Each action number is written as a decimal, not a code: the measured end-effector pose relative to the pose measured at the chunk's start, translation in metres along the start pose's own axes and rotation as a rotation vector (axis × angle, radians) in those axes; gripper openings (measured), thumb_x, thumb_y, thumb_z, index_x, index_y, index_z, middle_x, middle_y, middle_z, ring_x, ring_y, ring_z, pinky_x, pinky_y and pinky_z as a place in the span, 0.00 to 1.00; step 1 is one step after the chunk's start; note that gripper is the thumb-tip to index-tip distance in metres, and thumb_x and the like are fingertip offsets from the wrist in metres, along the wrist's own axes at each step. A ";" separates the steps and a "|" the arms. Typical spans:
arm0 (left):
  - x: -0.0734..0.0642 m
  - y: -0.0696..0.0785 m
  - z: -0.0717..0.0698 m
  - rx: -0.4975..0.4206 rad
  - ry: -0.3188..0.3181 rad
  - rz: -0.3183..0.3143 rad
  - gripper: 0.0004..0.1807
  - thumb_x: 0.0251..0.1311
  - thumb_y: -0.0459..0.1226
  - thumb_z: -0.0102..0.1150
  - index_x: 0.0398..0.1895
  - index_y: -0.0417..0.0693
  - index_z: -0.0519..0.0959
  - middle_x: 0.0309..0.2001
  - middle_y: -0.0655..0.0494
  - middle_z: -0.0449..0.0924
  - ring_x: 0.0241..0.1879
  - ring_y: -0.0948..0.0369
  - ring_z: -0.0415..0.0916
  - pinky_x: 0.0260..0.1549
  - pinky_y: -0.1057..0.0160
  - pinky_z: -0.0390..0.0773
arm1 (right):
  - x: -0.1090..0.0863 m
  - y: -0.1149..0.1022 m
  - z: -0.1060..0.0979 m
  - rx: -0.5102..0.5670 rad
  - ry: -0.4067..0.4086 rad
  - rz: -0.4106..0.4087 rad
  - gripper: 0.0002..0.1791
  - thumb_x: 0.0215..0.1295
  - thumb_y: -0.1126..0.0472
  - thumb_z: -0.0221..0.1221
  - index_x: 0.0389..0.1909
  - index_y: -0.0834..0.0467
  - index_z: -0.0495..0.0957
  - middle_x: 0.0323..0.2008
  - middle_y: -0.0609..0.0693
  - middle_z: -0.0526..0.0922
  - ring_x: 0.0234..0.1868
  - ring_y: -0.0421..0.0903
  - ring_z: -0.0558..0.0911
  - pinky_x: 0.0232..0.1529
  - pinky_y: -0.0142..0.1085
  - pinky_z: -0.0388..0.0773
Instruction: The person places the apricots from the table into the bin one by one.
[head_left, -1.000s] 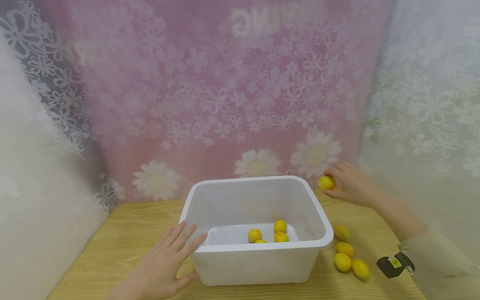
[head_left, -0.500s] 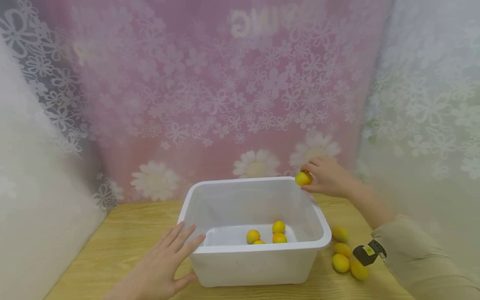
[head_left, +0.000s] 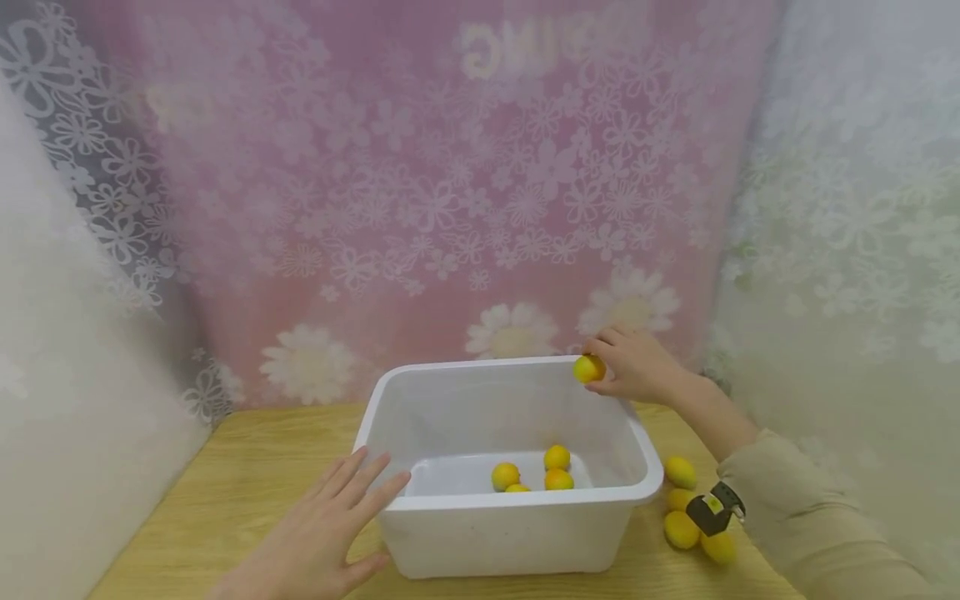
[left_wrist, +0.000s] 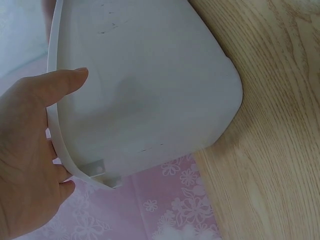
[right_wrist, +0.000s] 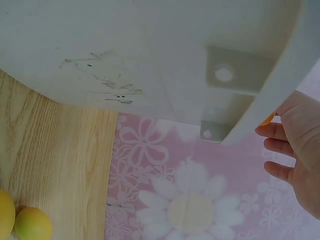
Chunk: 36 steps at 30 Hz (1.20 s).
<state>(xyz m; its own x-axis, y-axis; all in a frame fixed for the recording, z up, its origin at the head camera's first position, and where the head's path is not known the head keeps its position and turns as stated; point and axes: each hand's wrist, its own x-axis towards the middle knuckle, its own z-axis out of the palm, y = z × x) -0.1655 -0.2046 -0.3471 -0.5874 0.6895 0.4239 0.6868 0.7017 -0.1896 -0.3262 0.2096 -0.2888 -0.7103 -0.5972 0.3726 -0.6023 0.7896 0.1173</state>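
Observation:
My right hand (head_left: 637,362) pinches a small yellow fruit (head_left: 588,369) at the far right corner of the white plastic tub (head_left: 502,535), level with the rim. In the right wrist view only an orange sliver of this fruit (right_wrist: 268,119) shows past the rim. My left hand (head_left: 322,525) lies at the tub's near left corner, fingers straight and spread over the rim. The left thumb (left_wrist: 67,86) stands along the tub's outer wall in the left wrist view. On the tub floor are several yellow fruits (head_left: 557,457) with orange and green tints, one partly hidden by the front rim.
Several more yellow fruits (head_left: 681,531) lie on the wooden table (head_left: 277,442) to the right of the tub. A black wrist device (head_left: 712,510) partly covers them. A pink flowered curtain (head_left: 420,300) hangs right behind the table.
My right hand has carried the yellow fruit leftward from beyond the table's right side to the tub's far right corner. The left hand has stayed in place.

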 end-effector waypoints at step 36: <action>-0.001 0.001 0.002 0.010 0.009 -0.009 0.46 0.50 0.56 0.63 0.71 0.52 0.58 0.65 0.43 0.64 0.63 0.40 0.61 0.65 0.70 0.23 | -0.100 0.042 0.023 -0.068 0.192 -0.058 0.22 0.45 0.59 0.70 0.42 0.61 0.78 0.36 0.53 0.79 0.37 0.53 0.77 0.36 0.48 0.77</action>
<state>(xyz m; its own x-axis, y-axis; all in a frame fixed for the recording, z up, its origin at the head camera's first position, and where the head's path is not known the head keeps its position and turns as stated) -0.1650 -0.2043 -0.3493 -0.5894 0.6816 0.4337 0.6774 0.7095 -0.1944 -0.2888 0.2989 -0.3421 -0.5883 -0.6094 0.5315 -0.6097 0.7661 0.2035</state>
